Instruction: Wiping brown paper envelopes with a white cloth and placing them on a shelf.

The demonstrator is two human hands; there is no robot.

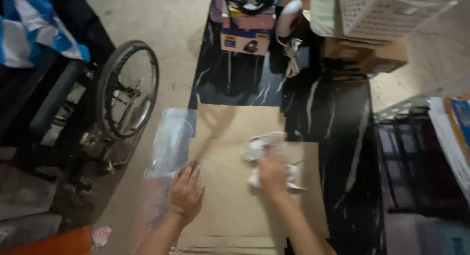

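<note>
Centre frame: flat cardboard (235, 186) lies unfolded, nothing packed. Right hand (273, 174) grips crumpled white wrapping (262, 146); left hand (186, 191) presses open-palmed beside clear plastic (169, 142).

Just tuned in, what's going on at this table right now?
A person leans over flat brown cardboard sheets on a black marble-patterned table. The left hand presses flat at the cardboard's left edge beside a clear plastic bag. The right hand rests on a crumpled white cloth-like wad; the blur hides any grip.
</note>
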